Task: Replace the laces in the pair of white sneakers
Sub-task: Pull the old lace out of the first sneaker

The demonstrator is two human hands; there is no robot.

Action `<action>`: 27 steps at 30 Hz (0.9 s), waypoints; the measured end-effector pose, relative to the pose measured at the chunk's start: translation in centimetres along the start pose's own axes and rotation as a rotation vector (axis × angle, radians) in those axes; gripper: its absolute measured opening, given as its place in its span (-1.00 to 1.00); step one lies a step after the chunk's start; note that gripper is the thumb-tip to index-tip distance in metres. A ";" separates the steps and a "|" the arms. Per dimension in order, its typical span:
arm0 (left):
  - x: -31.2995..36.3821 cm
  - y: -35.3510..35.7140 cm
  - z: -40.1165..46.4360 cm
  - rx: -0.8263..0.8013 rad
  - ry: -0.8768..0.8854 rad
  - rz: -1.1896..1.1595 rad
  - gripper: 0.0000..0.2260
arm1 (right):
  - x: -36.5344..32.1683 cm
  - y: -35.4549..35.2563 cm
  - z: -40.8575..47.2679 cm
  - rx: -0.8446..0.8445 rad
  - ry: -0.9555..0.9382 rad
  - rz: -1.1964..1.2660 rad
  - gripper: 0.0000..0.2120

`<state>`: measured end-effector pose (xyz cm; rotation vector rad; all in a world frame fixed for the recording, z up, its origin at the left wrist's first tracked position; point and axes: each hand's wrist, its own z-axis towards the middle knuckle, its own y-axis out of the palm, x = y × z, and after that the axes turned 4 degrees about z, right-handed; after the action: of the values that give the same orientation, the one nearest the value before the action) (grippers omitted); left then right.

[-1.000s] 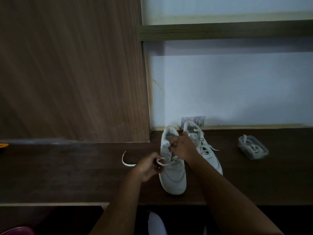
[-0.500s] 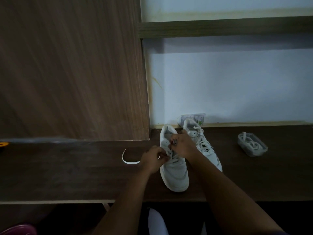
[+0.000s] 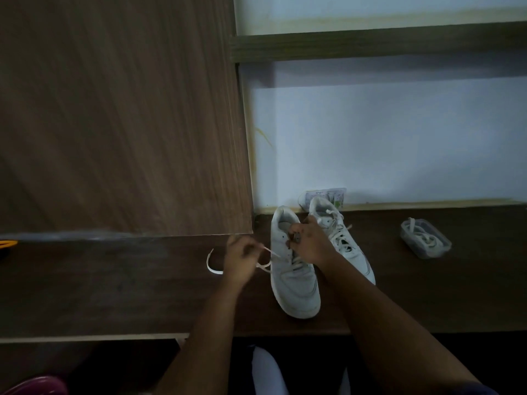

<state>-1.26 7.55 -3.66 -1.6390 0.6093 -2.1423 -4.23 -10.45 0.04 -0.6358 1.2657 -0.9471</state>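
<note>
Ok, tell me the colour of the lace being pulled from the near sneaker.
White lace, clearest in the head view.

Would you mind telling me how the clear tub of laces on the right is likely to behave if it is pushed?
The tub looks like thin plastic holding only laces, so probably light. It sits low and flat on the desk, so it would likely slide rather than tip. Its walls may flex.
</note>
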 end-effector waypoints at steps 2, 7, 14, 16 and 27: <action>0.0 -1.1 -0.2 0.152 -0.164 0.024 -0.89 | 0.0 0.1 0.1 0.003 0.037 0.018 -0.80; 0.2 -0.4 -1.2 0.034 0.086 0.607 -0.77 | -0.2 0.0 0.2 -0.027 0.005 -0.005 -0.77; 0.8 2.5 -1.8 -0.071 0.419 0.629 -0.83 | -0.4 0.0 0.0 -0.042 -0.010 -0.075 -0.73; 1.0 2.5 -1.8 -0.082 0.387 0.635 -0.83 | -0.4 -0.1 0.0 -0.042 -0.012 -0.073 -0.74; -2.5 -3.5 -1.3 -0.161 -0.009 0.645 -0.77 | -0.3 -0.4 0.3 -0.079 0.006 -0.012 -0.76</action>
<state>-1.96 11.94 -4.05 -1.2812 1.1489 -1.6408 -4.05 -10.43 0.56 -0.7036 1.3106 -0.9132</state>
